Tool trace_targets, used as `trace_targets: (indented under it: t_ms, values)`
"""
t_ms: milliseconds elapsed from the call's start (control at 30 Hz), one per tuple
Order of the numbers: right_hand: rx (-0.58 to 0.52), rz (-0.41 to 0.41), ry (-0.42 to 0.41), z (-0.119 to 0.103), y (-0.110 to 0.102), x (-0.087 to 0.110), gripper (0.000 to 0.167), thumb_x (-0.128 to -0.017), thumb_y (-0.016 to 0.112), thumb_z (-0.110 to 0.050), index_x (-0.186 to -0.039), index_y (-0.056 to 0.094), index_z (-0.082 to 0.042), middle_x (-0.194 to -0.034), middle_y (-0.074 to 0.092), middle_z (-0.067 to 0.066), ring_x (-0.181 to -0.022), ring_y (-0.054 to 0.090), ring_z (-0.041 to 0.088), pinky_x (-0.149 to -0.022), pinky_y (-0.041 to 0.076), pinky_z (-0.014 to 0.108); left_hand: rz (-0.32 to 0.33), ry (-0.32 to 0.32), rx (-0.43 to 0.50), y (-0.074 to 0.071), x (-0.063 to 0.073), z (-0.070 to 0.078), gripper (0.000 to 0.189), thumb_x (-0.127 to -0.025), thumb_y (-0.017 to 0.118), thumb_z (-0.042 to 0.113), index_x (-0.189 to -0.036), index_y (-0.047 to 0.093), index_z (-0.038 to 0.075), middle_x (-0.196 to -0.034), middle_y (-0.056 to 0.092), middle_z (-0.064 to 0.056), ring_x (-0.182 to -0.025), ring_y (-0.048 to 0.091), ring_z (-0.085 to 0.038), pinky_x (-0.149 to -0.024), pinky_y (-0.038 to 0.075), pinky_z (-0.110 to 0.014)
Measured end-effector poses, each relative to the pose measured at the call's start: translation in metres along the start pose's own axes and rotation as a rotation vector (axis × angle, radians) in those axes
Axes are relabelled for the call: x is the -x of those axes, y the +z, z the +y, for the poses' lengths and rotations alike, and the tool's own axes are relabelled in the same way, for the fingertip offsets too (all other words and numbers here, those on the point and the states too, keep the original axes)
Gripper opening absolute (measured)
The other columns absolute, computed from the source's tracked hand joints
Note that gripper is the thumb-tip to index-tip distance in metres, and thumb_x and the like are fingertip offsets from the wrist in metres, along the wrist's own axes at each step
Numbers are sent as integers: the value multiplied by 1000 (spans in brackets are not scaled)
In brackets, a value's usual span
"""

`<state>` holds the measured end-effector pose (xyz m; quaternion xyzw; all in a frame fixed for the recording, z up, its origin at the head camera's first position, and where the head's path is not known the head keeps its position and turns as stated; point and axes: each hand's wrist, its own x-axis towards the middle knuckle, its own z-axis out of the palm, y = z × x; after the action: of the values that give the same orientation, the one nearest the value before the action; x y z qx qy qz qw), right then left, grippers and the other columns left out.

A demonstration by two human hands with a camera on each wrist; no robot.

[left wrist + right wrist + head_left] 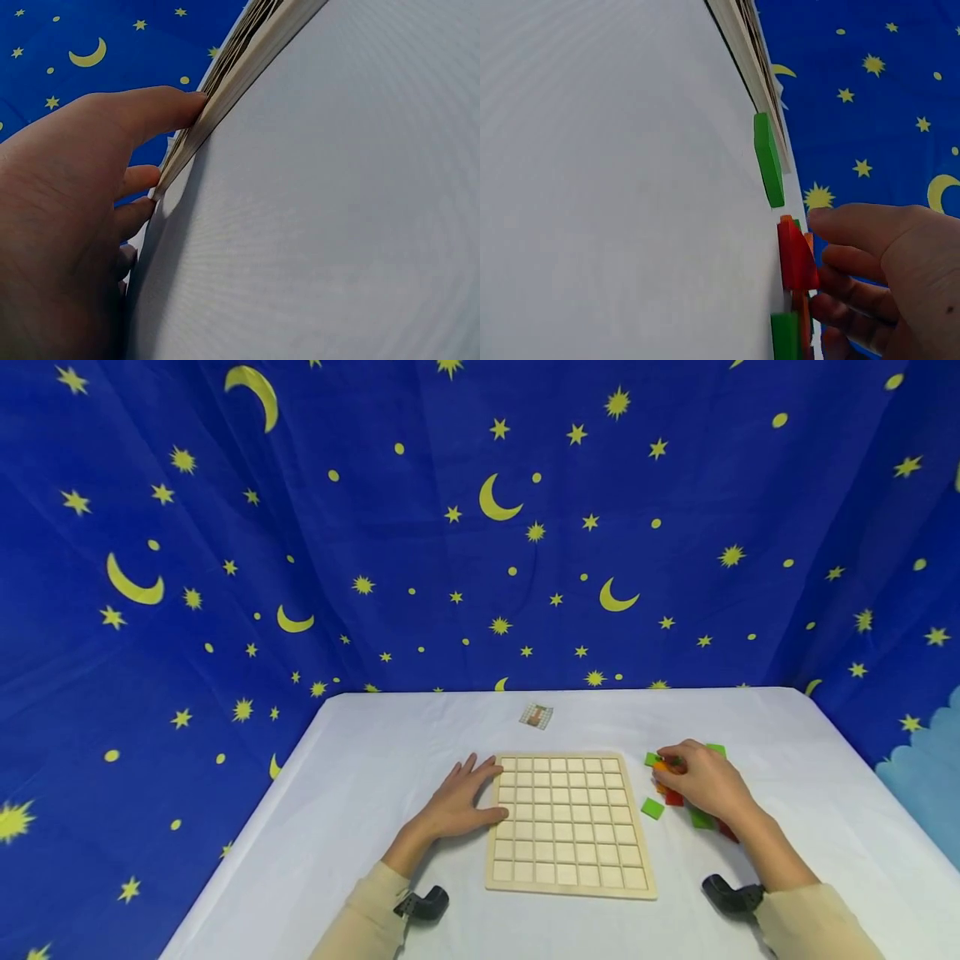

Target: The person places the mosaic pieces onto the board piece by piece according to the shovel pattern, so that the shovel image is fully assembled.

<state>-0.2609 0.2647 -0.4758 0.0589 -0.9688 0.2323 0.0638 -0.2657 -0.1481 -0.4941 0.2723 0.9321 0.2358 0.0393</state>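
A square wooden grid board (572, 892) lies on the white table. My left hand (459, 802) is at its left edge, fingers spread and thumb touching the frame; in the left wrist view the thumb (169, 109) rests on the rim. My right hand (708, 777) is over a pile of coloured tiles to the right of the board. Its thumb and forefinger come down around an orange tile (662, 768); whether they pinch it is hidden. Red tiles (795, 255) and a green tile (785, 337) lie by the fingers in the right wrist view.
A single green tile (652, 808) lies between the board and the pile. A small picture card (536, 716) showing a grid pattern sits beyond the board. Blue curtains (420, 527) with moons and stars stand behind the table (405, 727).
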Motion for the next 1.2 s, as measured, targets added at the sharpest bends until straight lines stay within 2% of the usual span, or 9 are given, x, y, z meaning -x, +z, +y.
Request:
trace_targets:
  t_ms: [233, 500, 833, 1067, 1200]
  values:
    - [10, 28, 7, -2, 9, -9, 46, -81, 74, -28, -116, 67, 1, -111, 59, 23, -98, 57, 38, -82, 46, 58, 2, -7, -7, 0, 0, 0, 75, -84, 61, 57, -146, 42, 19, -155, 28, -2, -145, 9, -27, -117, 4, -40]
    - [0, 10, 38, -1, 12, -15, 39, -76, 73, -16, -111, 69, 1, -107, 59, 23, -95, 55, 38, -85, 45, 57, -2, -3, -15, 2, -2, 0, 76, -84, 59, 60, -146, 42, 20, -155, 28, -1, -145, 9, -26, -117, 4, -40]
    - [-55, 19, -40, -2, 16, -16, 36, -77, 72, -14, -111, 70, -2, -110, 62, 20, -101, 55, 39, -89, 42, 58, 24, 2, -17, 3, 0, -5, 75, -83, 61, 60, -144, 44, 19, -155, 30, -3, -145, 11, -28, -117, 6, -43]
    - [-102, 72, -37, -2, 18, -15, 35, -78, 72, -17, -111, 70, -6, -107, 62, 15, -98, 55, 34, -85, 44, 56, 38, 18, -2, 7, -2, -5, 77, -82, 60, 62, -144, 43, 19, -155, 29, -2, -145, 10, -27, -117, 5, -43]
    - [-130, 80, -71, -3, 19, -15, 33, -79, 73, -19, -110, 71, -7, -104, 63, 11, -93, 56, 30, -81, 47, 52, 35, 8, -9, 6, -2, -5, 77, -82, 61, 61, -144, 43, 19, -155, 29, -2, -145, 10, -27, -117, 5, -43]
